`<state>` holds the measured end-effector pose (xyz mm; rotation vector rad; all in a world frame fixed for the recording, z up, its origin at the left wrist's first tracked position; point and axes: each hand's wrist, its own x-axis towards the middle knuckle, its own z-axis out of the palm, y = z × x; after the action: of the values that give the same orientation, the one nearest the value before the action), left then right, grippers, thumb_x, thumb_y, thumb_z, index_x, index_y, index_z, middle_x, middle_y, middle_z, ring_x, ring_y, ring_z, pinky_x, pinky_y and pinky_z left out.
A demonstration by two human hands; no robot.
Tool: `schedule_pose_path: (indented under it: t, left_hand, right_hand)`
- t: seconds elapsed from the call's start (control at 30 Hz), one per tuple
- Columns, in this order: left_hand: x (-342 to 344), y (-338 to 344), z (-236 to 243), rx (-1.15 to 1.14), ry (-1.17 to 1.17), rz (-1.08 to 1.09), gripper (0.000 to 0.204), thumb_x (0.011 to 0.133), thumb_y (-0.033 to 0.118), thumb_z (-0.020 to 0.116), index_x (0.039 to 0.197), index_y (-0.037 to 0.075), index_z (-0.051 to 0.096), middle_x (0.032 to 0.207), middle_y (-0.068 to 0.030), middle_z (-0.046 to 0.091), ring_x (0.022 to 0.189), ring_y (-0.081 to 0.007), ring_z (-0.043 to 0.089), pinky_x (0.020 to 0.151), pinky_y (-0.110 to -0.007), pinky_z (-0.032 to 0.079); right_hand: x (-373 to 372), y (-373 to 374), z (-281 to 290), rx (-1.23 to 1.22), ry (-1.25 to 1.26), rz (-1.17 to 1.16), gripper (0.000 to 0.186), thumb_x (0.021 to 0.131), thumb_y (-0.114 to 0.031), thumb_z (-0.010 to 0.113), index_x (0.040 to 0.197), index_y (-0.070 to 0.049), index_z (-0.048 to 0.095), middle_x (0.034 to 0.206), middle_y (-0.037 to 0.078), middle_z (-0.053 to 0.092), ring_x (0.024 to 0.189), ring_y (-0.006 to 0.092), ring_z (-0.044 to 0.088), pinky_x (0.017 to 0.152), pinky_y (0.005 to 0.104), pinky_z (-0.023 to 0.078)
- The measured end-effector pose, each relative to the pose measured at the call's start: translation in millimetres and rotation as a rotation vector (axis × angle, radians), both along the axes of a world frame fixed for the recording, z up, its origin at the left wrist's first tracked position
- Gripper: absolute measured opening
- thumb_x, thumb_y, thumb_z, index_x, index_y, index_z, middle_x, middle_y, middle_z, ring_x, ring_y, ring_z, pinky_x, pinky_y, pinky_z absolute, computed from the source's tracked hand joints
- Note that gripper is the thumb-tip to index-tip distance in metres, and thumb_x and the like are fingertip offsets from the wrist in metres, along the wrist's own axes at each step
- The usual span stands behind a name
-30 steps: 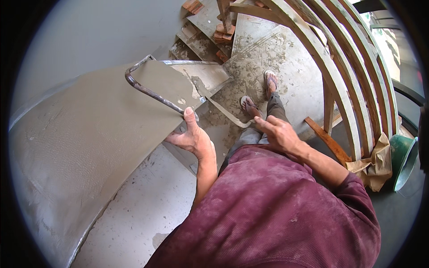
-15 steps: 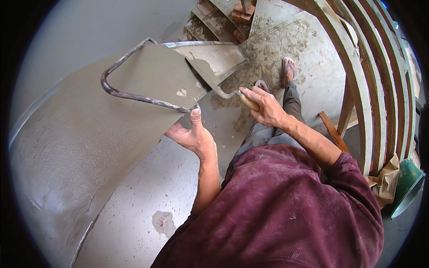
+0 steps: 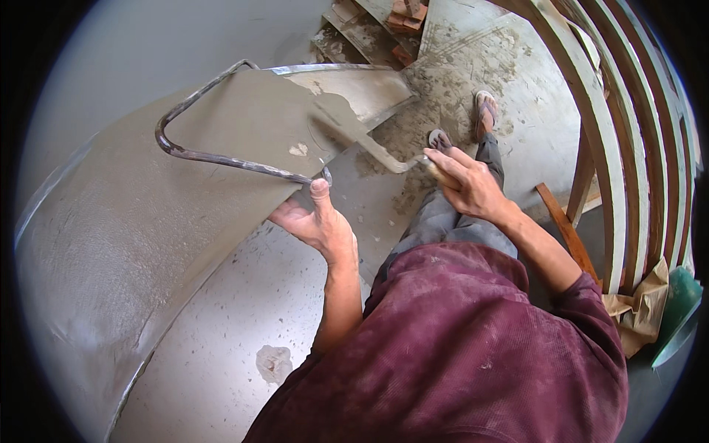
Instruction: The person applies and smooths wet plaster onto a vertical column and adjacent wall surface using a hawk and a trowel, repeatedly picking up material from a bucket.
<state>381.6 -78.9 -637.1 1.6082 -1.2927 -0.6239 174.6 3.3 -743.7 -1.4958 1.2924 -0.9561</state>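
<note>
A trowel with a grey, bent neck and a pale handle is in my right hand, fingers wrapped round the handle. Its blade is blurred by motion over the wet grey plaster of a curved, sloping surface. A bent metal rod lies across that plaster, its near end hooked at the lower edge. Against this hooked end rests the thumb of my left hand. The other fingers of that hand stretch under the plastered edge, their tips partly hidden.
Curved wooden rails rise at the right, a loose wooden strip beside them. Below stand crumpled brown paper and a green container. Bricks lie on the steps at the top. A bare, pale panel adjoins the plaster.
My right hand and the trowel have moved right and slightly down, away from the middle of the plaster. My left hand keeps its place at the rod's end. The view has shifted slightly.
</note>
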Motion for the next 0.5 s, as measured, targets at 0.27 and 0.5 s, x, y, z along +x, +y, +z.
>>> schedule_pose_path:
  t: [0.27,0.5]
  left_hand:
    - [6.0,1.6,-5.4,0.05,-0.015,0.001,0.092,0.083,0.038,0.079,0.138,-0.009,0.022,0.14,-0.0259,0.032,0.135,-0.0324,0.033,0.115,-0.046,0.025]
    - [12.8,6.8,-3.9,0.073,-0.027,-0.005,0.097,0.082,0.038,0.079,0.144,-0.004,0.016,0.145,-0.0226,0.03,0.136,-0.0289,0.032,0.115,-0.044,0.026]
  right_hand:
    - [45.5,-28.2,-19.2,-0.171,0.038,0.075,0.079,0.07,0.005,0.064,0.144,-0.013,0.043,0.089,0.008,0.05,0.081,0.0276,0.057,0.069,0.0368,0.051]
    - [-14.2,24.7,-33.3,-0.127,0.253,0.062,0.071,0.073,0.003,0.064,0.14,-0.013,0.049,0.092,0.007,0.054,0.08,0.0266,0.059,0.066,0.036,0.053]
